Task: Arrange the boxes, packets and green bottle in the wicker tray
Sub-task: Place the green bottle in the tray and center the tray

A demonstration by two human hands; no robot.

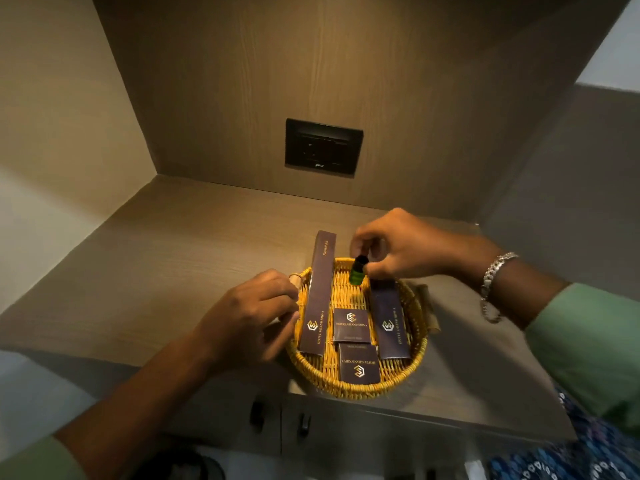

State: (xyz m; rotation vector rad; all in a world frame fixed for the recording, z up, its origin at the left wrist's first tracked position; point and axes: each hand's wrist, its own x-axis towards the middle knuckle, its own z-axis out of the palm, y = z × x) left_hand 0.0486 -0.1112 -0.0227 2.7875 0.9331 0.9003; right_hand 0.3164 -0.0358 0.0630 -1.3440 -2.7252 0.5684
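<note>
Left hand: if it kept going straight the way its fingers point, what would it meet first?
The left hand points right, toward the wicker tray. It would probably meet the long dark box leaning over the tray's left rim first; its fingertips already look close to it, though depth is unclear.

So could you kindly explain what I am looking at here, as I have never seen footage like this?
There is no machine: a person wears a camera on the head, looking down at their own two hands. On a wooden counter sits a wicker tray. In it lie a long box sticking out over the far rim, a shorter box and two square packets. The right hand pinches a small green bottle by its dark cap above the tray. The left hand rests at the tray's left edge, beside the long box.
</note>
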